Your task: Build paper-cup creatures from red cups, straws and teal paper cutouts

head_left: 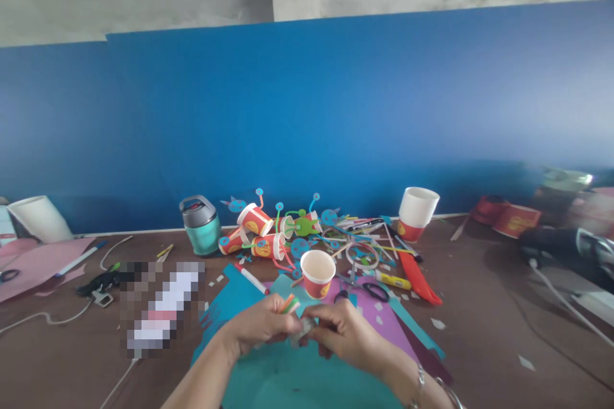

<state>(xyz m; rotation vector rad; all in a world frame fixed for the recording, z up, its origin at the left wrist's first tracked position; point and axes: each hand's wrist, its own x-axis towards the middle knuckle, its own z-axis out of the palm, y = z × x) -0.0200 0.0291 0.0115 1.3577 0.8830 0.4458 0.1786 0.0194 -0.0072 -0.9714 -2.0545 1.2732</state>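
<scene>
My left hand is closed around small orange and green strips whose ends stick up past the thumb. Beside it, my right hand pinches a small whitish, crumpled piece, which touches the left fingertips too. Both hands are over teal paper at the front. Just behind them stands an upright red and white paper cup. Scissors with dark handles lie to the right of this cup, and a red-capped marker lies to its left.
Decorated cups are heaped at the back beside a teal flask. Stacked cups, a red strip and a yellow glue tube are on the right. A blurred-out object and cables lie left. A blue partition stands behind.
</scene>
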